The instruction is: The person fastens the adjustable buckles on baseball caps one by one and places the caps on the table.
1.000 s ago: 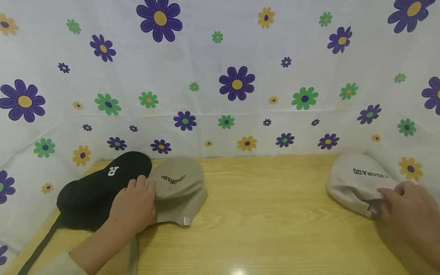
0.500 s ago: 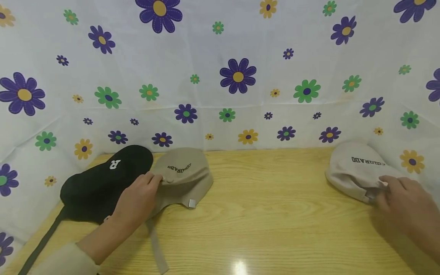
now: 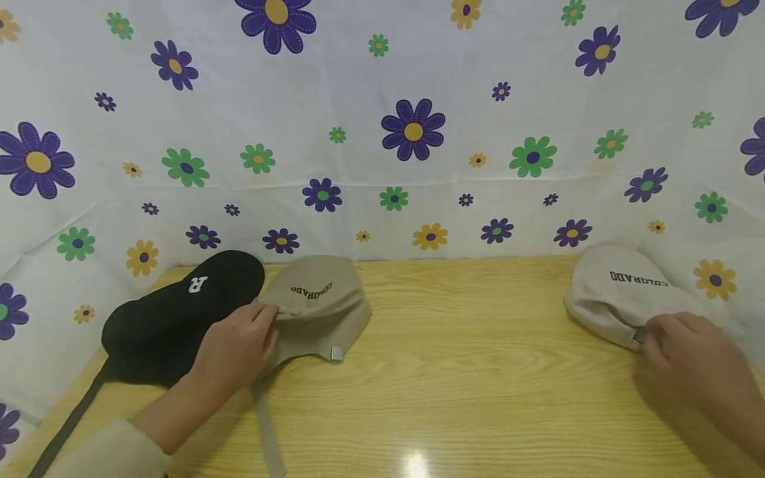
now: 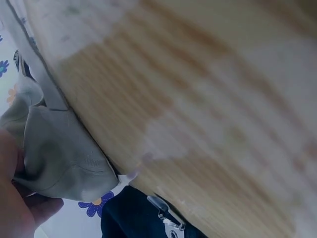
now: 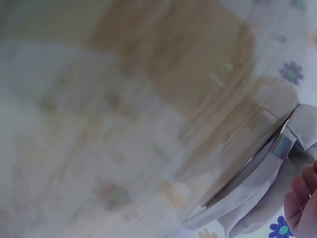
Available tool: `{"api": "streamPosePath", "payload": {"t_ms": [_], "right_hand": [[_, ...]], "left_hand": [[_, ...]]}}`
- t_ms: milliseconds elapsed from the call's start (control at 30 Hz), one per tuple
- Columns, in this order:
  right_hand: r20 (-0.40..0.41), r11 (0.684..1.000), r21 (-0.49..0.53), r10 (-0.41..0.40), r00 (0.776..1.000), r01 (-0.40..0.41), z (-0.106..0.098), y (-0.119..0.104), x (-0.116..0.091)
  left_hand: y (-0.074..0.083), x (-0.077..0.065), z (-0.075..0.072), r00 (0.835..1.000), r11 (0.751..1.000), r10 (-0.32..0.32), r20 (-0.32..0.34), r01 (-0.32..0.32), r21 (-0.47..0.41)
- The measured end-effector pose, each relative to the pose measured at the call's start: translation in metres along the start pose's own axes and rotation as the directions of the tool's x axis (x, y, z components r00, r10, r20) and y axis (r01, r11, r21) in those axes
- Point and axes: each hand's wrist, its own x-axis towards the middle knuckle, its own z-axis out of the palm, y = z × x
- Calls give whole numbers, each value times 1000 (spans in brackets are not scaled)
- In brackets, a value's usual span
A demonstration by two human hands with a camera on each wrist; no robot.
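Observation:
My left hand [image 3: 235, 346] pinches the edge of a khaki baseball cap [image 3: 317, 282] lettered COLORADO, at the left of the table. The khaki cap's loose strap [image 3: 267, 428] trails toward me, and a metal buckle [image 3: 337, 353] shows at its lower right. In the left wrist view, fingers hold the cap's fabric [image 4: 64, 153]. At the far right, my right hand [image 3: 699, 355] grips the near edge of an off-white COLORADO cap [image 3: 615, 289]. That cap's strap and buckle [image 5: 281, 146] show beside the curled fingers [image 5: 300, 191] in the right wrist view.
A black cap [image 3: 173, 325] with a white R lies left of the khaki one, partly behind my left forearm. Its long strap [image 3: 72, 421] runs to the table's left edge. Flower-printed white cloth [image 3: 412, 206] rises behind the wooden table [image 3: 466, 372] and along both sides.
The khaki cap has shifted slightly right and away from me with my left hand, and its strap shows more. My right fingers have closed in at the off-white cap's near edge. The head view tilted slightly.

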Motion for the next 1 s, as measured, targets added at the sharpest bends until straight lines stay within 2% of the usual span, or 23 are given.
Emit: {"api": "streamPosePath", "payload": {"t_ms": [133, 267, 500, 1000], "right_hand": [[105, 996, 33, 85, 991, -89, -1, -5, 0], [172, 990, 45, 124, 977, -134, -1, -9, 1], [174, 993, 49, 100, 980, -110, 0, -11, 4], [180, 993, 91, 61, 982, -78, 0, -22, 5]], "left_hand": [[0, 0, 1, 999, 1000, 19, -32, -19, -6], [2, -1, 2, 999, 1000, 29, -44, -30, -8], [5, -1, 2, 998, 998, 56, -42, -57, -4], [17, 4, -1, 999, 999, 53, 2, -53, 0]]}}
